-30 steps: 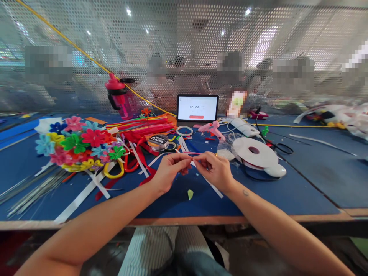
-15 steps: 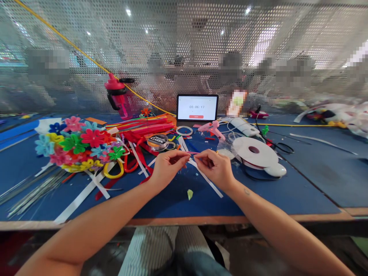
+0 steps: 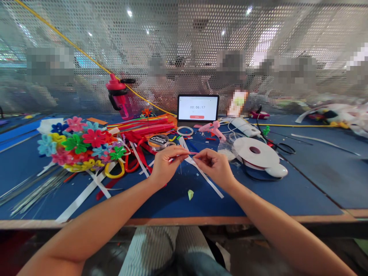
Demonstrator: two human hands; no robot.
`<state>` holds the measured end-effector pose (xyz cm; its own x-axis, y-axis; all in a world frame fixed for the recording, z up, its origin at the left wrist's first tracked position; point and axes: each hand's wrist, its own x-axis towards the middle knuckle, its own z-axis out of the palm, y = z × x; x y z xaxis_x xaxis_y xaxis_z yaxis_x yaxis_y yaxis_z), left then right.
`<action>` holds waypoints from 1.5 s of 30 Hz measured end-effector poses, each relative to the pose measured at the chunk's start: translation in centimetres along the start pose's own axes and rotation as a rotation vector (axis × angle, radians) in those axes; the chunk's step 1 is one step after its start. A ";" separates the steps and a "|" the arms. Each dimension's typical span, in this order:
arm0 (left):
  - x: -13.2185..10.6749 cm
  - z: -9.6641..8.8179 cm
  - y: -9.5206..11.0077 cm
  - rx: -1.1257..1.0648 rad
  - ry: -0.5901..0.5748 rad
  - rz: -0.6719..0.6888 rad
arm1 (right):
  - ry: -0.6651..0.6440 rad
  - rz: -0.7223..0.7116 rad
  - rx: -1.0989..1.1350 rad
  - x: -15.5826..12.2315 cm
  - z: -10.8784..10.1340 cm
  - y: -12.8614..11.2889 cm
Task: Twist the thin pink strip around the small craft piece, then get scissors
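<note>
Both hands work above the blue surface (image 3: 172, 209), near its front edge. The pink strip (image 3: 193, 153), thin and short where it shows, spans the narrow gap between them, raised off the surface. Left hand (image 3: 166, 163): thumb and index fingers closed on the strip. Right hand (image 3: 215, 165): fingers bent and bunched at the strip's right end; cannot tell whether they grip it or only touch it.

Containers: bottle (image 3: 122, 100), pink lid with black collar and handle, stands at the back left; a brighter pink core shows through the clear wall, liquid cannot be told. Clear plastic wrap (image 3: 225, 146) lies right of the hands, with a whitish mass in or under it, too blurred to name. White spool (image 3: 241, 152) lies flat just beside the wrap, a rounded white object (image 3: 277, 171) touching or overlapping its near right edge. At far right, a whitish plastic heap (image 3: 355, 115); contents unclear.

Also noted: colourful flower bunch (image 3: 83, 143) at left, loose wires (image 3: 37, 191) in front of it, yellow scissor handle (image 3: 123, 168) at its right, pink glue gun (image 3: 214, 131) beyond the hands, tablet (image 3: 197, 107) reading 00:06:17, green scrap (image 3: 190, 194) nearer the front edge
</note>
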<state>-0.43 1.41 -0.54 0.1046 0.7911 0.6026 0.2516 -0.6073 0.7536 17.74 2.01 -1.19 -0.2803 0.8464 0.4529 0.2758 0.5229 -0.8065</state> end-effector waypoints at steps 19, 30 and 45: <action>-0.3 0.2 0.3 -0.036 0.008 -0.041 | -0.071 0.222 0.356 0.5 0.2 0.0; -0.3 0.2 0.4 -0.014 0.005 -0.108 | -0.091 0.280 0.412 0.5 0.3 -0.3; -0.5 0.8 -0.2 -0.235 -0.076 -0.325 | -0.169 0.372 0.611 0.6 0.0 -0.7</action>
<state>0.26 1.17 -1.18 0.1289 0.9425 0.3082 0.0578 -0.3174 0.9465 17.33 2.20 -0.38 -0.4195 0.9039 0.0833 -0.1675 0.0131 -0.9858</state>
